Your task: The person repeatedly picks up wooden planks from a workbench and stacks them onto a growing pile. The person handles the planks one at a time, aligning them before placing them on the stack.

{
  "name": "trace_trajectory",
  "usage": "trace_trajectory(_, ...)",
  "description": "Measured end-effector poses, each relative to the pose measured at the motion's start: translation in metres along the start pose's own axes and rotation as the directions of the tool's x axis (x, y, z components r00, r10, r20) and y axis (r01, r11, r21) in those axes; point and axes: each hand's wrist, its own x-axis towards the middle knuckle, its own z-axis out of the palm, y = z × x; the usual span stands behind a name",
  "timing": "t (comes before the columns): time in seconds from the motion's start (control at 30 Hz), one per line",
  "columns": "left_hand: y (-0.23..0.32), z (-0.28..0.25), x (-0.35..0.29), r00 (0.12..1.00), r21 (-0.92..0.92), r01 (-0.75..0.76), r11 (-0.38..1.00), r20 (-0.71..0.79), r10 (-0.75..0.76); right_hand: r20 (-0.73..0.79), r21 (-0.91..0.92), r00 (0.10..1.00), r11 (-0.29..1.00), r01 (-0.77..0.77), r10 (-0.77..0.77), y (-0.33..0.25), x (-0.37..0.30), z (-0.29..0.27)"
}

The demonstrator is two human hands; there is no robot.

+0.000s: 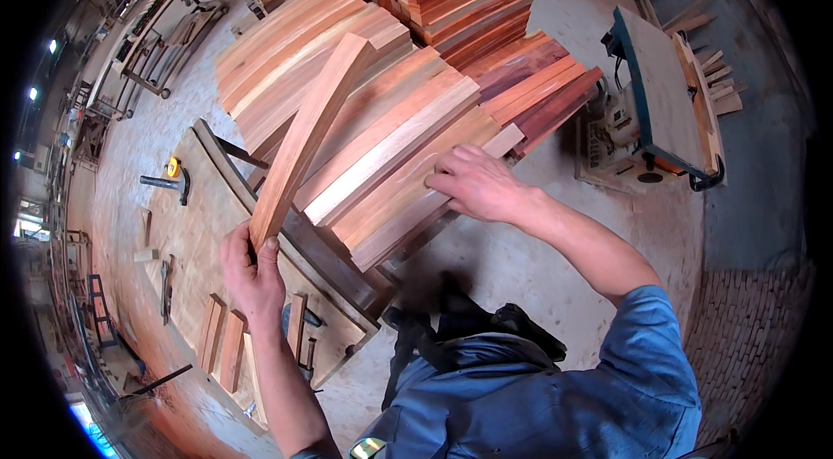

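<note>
Our left hand (253, 275) clasps a plank (314, 134) by its near end. Our right hand (482, 186) half-curls on a board (395, 231); grip unclear.

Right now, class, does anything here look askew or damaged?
One plank slants across the row of planks at a different angle, because the left hand holds its lower end. No damage stands out.

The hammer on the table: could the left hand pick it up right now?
Probably not as things stand: the left hand is closed on a wooden bar and would likely have to let go first. Nothing covers the hammer on the table, though.
</note>
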Motion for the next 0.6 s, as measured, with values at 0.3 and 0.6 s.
trace_trajectory(0.3, -0.005, 0.009, 0.020, 1.000, 0.146, -0.001, 0.989, 0.017, -0.001, -0.249, 0.013, 0.964, 0.995, -0.096, 0.096, 0.019, 0.005, -0.028)
trace_trajectory(0.6, 0.000, 0.056, 0.051, 0.986, 0.259, -0.115, 0.959, 0.143, 0.080, -0.201, 0.364, 0.796, 0.797, -0.481, 0.572, 0.079, 0.038, -0.037)
